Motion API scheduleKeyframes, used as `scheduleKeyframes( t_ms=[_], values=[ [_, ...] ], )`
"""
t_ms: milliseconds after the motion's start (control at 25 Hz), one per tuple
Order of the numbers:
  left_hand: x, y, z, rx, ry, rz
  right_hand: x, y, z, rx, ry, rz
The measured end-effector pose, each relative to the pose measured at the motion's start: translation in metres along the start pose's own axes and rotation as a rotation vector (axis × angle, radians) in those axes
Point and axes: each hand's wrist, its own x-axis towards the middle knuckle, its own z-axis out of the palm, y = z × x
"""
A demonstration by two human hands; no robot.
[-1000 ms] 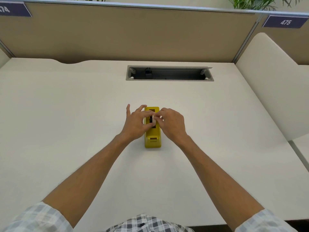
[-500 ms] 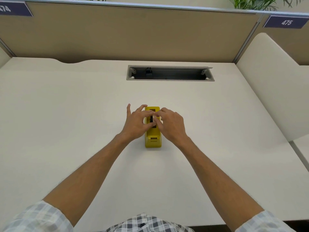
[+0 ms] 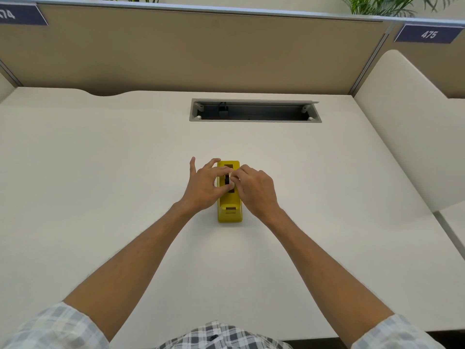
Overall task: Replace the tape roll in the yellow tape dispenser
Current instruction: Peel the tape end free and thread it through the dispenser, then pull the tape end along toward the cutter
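With both your left hand (image 3: 205, 187) and right hand (image 3: 254, 188) pinching the tape roll (image 3: 227, 178) over the yellow dispenser's (image 3: 229, 214) slot, uneven pressure could jam it crooked.

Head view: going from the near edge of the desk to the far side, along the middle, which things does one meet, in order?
Checked shirt → yellow tape dispenser, with the left hand and the right hand on it → cable slot → partition panel → plants.
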Motion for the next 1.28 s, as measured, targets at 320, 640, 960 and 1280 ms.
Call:
scheduleKeyframes(
  t_ms=[320,640,960,1280],
  values=[
    [-0.001,0.0,-0.001,0.01,-0.016,0.015,-0.006,0.001,0.0,0.09,-0.051,0.042],
    [-0.004,-0.002,-0.001,-0.004,-0.04,0.016,0.0,0.0,-0.006,0.18,-0.191,0.177],
    [-0.01,-0.002,0.002,-0.203,-0.019,-0.069,-0.017,-0.012,-0.005,0.172,-0.167,0.191],
    [-0.011,-0.004,0.002,-0.169,-0.016,-0.059,-0.034,-0.023,-0.006,0.199,-0.105,0.207]
  ],
)
